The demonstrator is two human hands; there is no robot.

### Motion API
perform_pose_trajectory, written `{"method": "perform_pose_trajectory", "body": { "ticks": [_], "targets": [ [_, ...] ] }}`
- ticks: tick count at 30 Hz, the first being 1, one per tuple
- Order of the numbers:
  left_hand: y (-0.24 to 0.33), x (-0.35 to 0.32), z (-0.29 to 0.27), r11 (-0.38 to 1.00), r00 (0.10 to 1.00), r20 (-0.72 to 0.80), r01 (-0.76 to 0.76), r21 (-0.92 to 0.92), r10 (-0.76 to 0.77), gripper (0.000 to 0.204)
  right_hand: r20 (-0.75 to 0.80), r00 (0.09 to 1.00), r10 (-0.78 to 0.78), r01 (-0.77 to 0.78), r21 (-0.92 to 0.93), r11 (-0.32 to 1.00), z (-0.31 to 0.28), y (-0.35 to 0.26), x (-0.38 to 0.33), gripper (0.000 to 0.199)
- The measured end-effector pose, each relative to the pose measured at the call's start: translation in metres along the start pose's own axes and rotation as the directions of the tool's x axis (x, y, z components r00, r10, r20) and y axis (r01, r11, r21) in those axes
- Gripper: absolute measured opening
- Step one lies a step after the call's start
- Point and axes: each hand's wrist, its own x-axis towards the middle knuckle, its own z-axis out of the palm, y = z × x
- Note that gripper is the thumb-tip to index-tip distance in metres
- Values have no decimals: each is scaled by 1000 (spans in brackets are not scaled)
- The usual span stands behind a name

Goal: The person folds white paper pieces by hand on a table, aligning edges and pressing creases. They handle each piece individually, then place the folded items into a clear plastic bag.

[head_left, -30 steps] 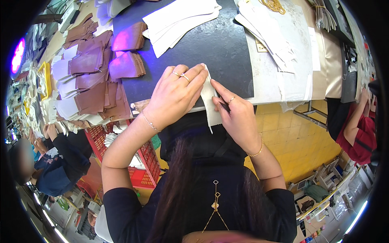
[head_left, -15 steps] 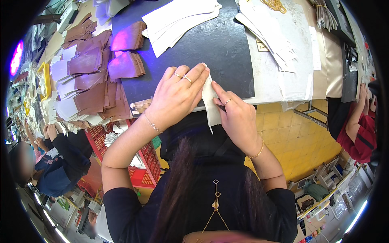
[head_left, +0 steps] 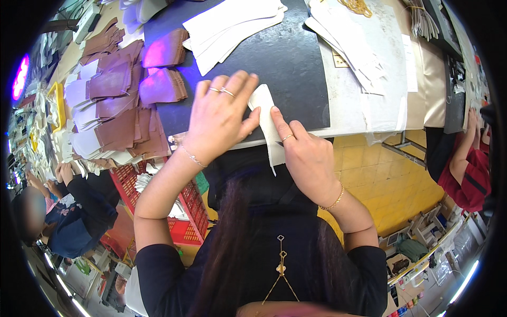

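Note:
A narrow cream-white flat piece (head_left: 266, 113) lies over the front edge of the black work mat (head_left: 296, 79), its lower end hanging past the table edge. My left hand (head_left: 222, 113) is at its left side, fingers stretched out and slightly blurred, the thumb on the piece's left edge. On the right, my right hand (head_left: 306, 153) rests its index fingertip on the piece while the other fingers curl in. A small dark tip sticks out from under those curled fingers, apparently a thin tool; most of it is hidden.
Stacked white pieces (head_left: 232, 26) lie at the back of the mat, and more white pieces (head_left: 346, 50) on the right. Brown pieces (head_left: 113, 87) are piled at left. Below the table stands a red crate (head_left: 193, 208). Other people work at both sides.
My left hand has shifted left off the piece's upper end and spread its thumb, baring the rounded top. My right index finger has straightened onto the piece, which has moved slightly left.

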Motion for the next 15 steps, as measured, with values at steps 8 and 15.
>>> {"method": "perform_pose_trajectory", "body": {
  "ticks": [8,15],
  "targets": [
    [1,-17,10,963,982,-163,-128,-237,91,44,-44,991,-127,129,25,991,3,3,29,55],
    [-13,-25,16,982,989,-120,-105,-159,87,48,-33,982,-186,189,166,968,-3,19,39,46]
  ]
}}
